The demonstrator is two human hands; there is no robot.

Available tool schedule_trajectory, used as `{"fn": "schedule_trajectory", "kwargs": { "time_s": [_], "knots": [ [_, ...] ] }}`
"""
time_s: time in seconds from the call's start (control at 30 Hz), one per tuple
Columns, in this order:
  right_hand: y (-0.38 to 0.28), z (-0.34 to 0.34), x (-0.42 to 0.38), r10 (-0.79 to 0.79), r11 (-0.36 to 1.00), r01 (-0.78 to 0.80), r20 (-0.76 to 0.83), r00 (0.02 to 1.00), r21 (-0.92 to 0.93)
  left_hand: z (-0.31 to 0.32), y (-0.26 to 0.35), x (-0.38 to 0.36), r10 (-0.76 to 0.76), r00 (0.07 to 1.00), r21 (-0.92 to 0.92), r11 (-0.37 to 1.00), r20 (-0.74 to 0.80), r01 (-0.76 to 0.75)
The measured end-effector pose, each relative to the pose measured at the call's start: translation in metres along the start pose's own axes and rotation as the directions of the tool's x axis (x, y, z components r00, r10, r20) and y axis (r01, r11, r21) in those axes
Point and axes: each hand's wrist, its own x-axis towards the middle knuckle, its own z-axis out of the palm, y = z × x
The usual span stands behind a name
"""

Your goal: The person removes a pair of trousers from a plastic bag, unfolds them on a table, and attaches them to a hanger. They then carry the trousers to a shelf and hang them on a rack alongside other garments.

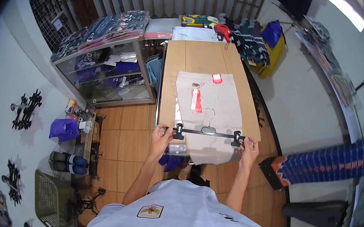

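A black clip hanger (208, 130) with a metal hook lies level across a folded beige garment (220, 100). My left hand (161, 139) pinches the left end of its bar, close to one clip. At the other end, my right hand (248, 151) closes its fingers on the bar beside the second clip. Both clips overlap the cloth, and the hook points away from me. Red-and-white tags (197, 101) rest on the garment, whose lower part hangs past the near edge of the brown table (206, 56).
A glass display case (106, 71) topped with packed clothes stands at the left. Dark patterned clothes (251, 40) and a red tool (222, 32) lie beyond the table. Blue patterned fabric (329, 159) juts in from the right. A green basket (48, 199) sits lower left.
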Motion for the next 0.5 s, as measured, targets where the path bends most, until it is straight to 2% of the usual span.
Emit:
{"fn": "schedule_trajectory", "kwargs": {
  "time_s": [0.1, 0.2, 0.33, 0.4, 0.5],
  "knots": [
    [-0.010, 0.032, 0.064, -0.006, 1.000, 0.005, 0.084, 0.996, 0.006, 0.038, 0.004, 0.041, 0.086, 0.979, 0.021, 0.996, -0.183, -0.084],
    [-0.007, 0.063, 0.132, 0.019, 0.999, -0.014, 0.154, 0.988, -0.028, 0.055, -0.012, 0.103, 0.241, 0.935, 0.087, 0.970, -0.262, -0.226],
    [0.006, 0.105, 0.217, 0.027, 0.996, -0.003, 0.256, 0.966, -0.094, 0.072, -0.013, 0.171, 0.384, 0.891, 0.300, 0.903, -0.241, -0.308],
    [0.013, 0.125, 0.260, 0.029, 0.984, 0.025, 0.294, 0.955, -0.177, 0.080, -0.012, 0.202, 0.465, 0.859, 0.438, 0.832, -0.213, -0.341],
    [0.038, 0.152, 0.318, -0.187, 0.925, 0.273, 0.307, 0.933, -0.266, 0.085, -0.002, 0.239, 0.595, 0.791, 0.771, 0.569, -0.144, -0.287]
  ]
}}
